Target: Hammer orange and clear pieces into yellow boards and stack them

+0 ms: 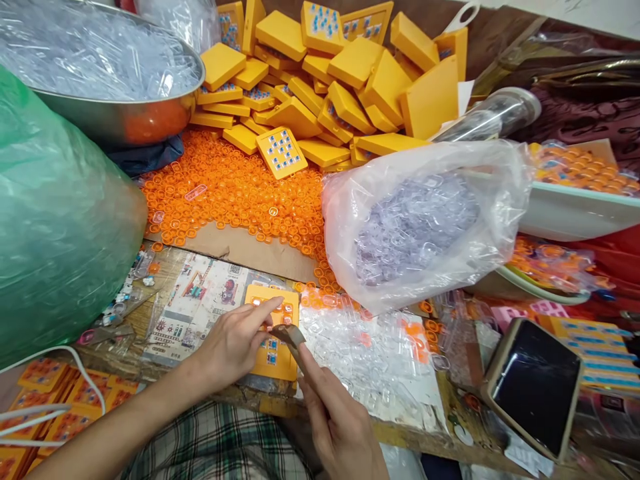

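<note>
A square yellow panel (280,368) lies on the bench in front of me, with orange rings and clear caps in its upper part and small blue-and-white pieces lower down. My left hand (234,343) rests over the panel's left side; its index finger is stretched across the rings, the thumb lies apart below, and the other fingers are curled. I see nothing between them. In my right hand (340,420) is a flat metal tool (291,337), gripped with its dark tip at the panel, close to my left fingers. Part of the panel is hidden by both hands.
Orange rings (240,193) are heaped behind, below piled yellow panels (345,100). A plastic bag (345,247) of clear pieces stands right of centre; clear parts (370,373) lie before it. A green bag (65,227), metal basin (150,110) and phone (535,383) are around.
</note>
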Motion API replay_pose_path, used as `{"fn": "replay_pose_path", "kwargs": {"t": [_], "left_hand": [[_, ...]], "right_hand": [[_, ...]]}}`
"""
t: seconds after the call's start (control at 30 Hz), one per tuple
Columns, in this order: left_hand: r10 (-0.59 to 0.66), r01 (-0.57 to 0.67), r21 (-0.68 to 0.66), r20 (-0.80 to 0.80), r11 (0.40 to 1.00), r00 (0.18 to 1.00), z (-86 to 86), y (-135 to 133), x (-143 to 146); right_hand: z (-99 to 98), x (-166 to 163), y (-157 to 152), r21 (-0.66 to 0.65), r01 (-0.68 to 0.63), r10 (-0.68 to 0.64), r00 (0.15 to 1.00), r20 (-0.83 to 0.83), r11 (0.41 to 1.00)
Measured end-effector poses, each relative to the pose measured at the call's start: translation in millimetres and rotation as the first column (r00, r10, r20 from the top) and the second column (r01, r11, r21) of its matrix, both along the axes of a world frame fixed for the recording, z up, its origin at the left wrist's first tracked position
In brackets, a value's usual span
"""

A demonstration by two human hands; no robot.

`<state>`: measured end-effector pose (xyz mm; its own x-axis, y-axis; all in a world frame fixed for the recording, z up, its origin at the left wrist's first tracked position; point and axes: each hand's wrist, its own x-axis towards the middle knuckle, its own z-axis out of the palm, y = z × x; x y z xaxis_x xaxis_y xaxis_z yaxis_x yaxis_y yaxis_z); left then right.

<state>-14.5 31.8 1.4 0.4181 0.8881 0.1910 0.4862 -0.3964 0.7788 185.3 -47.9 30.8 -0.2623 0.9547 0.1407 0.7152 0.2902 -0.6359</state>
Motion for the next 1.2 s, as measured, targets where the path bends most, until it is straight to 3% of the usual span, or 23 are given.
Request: {"fn": "replay_pose_path", "kwargs": {"t": [0.23, 0.4, 0.53, 0.63, 0.73, 0.83, 0.97, 1.1, 1.2], "left_hand": [[-0.018, 0.019, -0.044, 0.018, 0.999, 1.0, -0.4, 4, -2], [-0.022, 0.024, -0.064, 0.033, 0.998, 0.999, 0.6, 4, -2], [-0.029, 0.031, -0.072, 0.022, 0.997, 0.999, -0.3, 4, -1], [-0.029, 0.029, -0.077, 0.006, 0.997, 1.0, -0.7, 1, -1], [-0.029, 0.032, -0.094, 0.031, 0.995, 0.999, 2.5, 1, -4], [0.048, -0.045, -0.057, 0.045, 0.997, 0.998, 8.6, 22, -8], [0.264, -0.251, 0.122, -0.095, 0.96, 0.96, 10.5, 86, -6], [0.264, -0.249, 0.113, -0.152, 0.962, 0.952, 0.5, 137, 2], [0.203, -0.194, 0.068, -0.179, 0.979, 0.963, -7.4, 143, 4]], "right_hand": [[9.3, -1, 3, 0.172, 0.033, -0.012, 0.993, -0.121, 0.985], [8.9, 3, 0, 0.025, -0.03, 0.032, 0.998, -0.053, 0.999], [-0.4, 3, -4, 0.062, -0.041, 0.042, 0.999, -0.016, 0.997], [-6.5, 1, -4, 0.003, -0.038, 0.038, 0.995, 0.088, 0.999], [-6.0, 3, -1, 0.002, -0.012, 0.012, 1.0, 0.015, 1.0], [-1.7, 8, 1, 0.067, 0.075, -0.067, 0.992, -0.108, 0.995], [-0.7, 12, 4, 0.157, 0.189, -0.159, 0.969, -0.187, 0.969], [-6.1, 11, 2, 0.18, 0.192, -0.152, 0.965, -0.212, 0.965], [-10.5, 12, -2, 0.166, 0.198, -0.16, 0.964, -0.214, 0.966]]}}
